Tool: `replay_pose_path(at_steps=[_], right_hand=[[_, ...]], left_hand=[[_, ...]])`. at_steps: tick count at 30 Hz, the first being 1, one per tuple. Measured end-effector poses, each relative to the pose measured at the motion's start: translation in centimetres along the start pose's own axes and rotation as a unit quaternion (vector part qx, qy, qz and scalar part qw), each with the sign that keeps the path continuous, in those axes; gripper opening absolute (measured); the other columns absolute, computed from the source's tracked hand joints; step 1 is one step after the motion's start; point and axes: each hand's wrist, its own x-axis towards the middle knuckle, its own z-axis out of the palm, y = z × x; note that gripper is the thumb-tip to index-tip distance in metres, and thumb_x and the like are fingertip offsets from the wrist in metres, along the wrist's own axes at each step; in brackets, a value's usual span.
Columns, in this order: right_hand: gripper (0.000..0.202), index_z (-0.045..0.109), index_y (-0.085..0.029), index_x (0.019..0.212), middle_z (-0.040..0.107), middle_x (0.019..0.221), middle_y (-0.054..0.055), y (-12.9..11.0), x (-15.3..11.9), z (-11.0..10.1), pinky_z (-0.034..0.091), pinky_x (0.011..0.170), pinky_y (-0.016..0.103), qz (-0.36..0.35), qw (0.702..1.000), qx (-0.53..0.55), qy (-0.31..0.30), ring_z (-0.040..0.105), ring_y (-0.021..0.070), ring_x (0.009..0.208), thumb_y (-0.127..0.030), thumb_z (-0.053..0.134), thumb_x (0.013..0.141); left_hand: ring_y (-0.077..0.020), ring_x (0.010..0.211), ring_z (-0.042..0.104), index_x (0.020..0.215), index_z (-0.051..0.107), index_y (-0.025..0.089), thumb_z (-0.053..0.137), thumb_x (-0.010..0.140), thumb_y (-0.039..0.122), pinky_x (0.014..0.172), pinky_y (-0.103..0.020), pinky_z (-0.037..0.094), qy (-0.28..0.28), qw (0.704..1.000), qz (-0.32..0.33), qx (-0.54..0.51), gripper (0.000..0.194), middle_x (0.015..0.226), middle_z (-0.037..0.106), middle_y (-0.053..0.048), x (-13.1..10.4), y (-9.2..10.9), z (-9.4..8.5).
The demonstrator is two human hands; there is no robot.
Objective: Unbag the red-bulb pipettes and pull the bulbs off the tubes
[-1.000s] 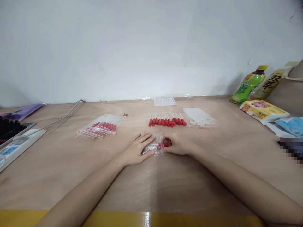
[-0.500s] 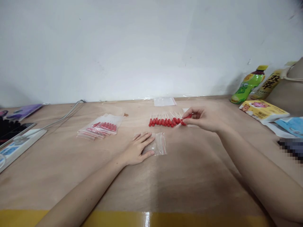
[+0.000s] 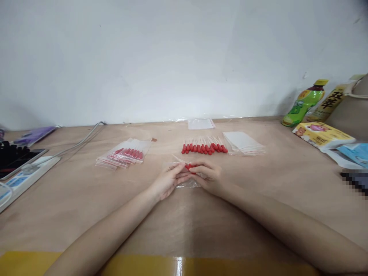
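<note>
My right hand (image 3: 211, 178) is closed, fingertips gripping a few red-headed sticks (image 3: 189, 167) with thin pale tails. My left hand (image 3: 169, 180) meets it from the left, thumb and fingers pressed together around the same sticks; their tails poke out past the thumb. Beneath both hands lies a clear zip bag (image 3: 188, 184), mostly covered by them. Just beyond, a row of similar red-headed sticks (image 3: 204, 148) lies with heads towards me. To the left is a pile of filled zip bags (image 3: 126, 153) with red heads showing through.
A stack of flat zip bags (image 3: 244, 143) lies right of the row, and another flat bag (image 3: 201, 124) near the wall. At right stand a green bottle (image 3: 303, 105) and a yellow tissue pack (image 3: 323, 135). A power strip (image 3: 31, 174) with a cable occupies the left edge.
My right hand has come left and towards me from the row's right end, carrying red-headed sticks. My left hand has lifted off the clear bag and closed against the right fingers.
</note>
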Motion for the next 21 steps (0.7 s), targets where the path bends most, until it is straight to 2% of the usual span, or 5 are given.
replay_pose_path(at_steps=[3,7,11,14,21], right_hand=[[0.021,0.056,-0.022,0.101,0.058,0.102,0.008,-0.2,-0.4,0.3,0.05,0.079,0.027,-0.036,0.998,0.003,-0.053,0.056,0.0141,0.095,-0.016,0.054,0.08],[0.025,0.057,-0.021,0.101,0.059,0.095,0.006,0.2,0.0,-0.6,0.048,0.075,0.032,0.015,0.997,-0.042,-0.057,0.056,0.0163,0.086,-0.027,0.059,0.077],[0.009,0.061,-0.02,0.082,0.058,0.078,0.004,0.8,0.2,-1.3,0.044,0.072,0.036,0.104,0.984,-0.108,-0.096,0.053,0.0173,0.075,-0.026,0.059,0.076],[0.014,0.061,-0.02,0.086,0.057,0.085,0.006,1.2,-0.1,-1.2,0.042,0.078,0.037,0.139,0.975,-0.101,-0.139,0.052,0.0191,0.083,-0.026,0.062,0.073],[0.044,0.057,-0.021,0.106,0.052,0.102,0.009,1.3,-0.5,-1.2,0.038,0.085,0.041,0.254,0.94,-0.118,-0.196,0.048,0.0238,0.099,-0.034,0.067,0.066]], left_hand=[[-0.0099,0.068,0.064,0.081,0.063,0.011,0.054,0.081,0.014,0.067,-0.019,0.051,0.028,0.997,-0.026,-0.071,0.01,0.078,0.068,-0.006,-0.1,-0.2,0.5],[-0.0103,0.064,0.064,0.077,0.061,0.012,0.059,0.076,0.013,0.065,-0.02,0.052,0.074,0.997,-0.006,-0.01,0.002,0.071,0.067,-0.004,1.0,1.3,-0.9],[-0.0106,0.055,0.062,0.079,0.055,0.015,0.061,0.073,0.015,0.057,-0.022,0.049,0.103,0.976,0.005,0.194,0.009,0.059,0.064,0.0,4.6,3.9,-3.5],[-0.0098,0.051,0.059,0.071,0.054,0.014,0.066,0.067,0.015,0.056,-0.021,0.047,0.122,0.964,-0.017,0.234,0.012,0.053,0.062,0.001,8.2,5.2,-4.9],[-0.0104,0.052,0.058,0.058,0.056,0.013,0.07,0.06,0.018,0.056,-0.021,0.047,0.099,0.947,-0.059,0.299,0.015,0.048,0.058,0.0,13.5,5.5,-4.7]])
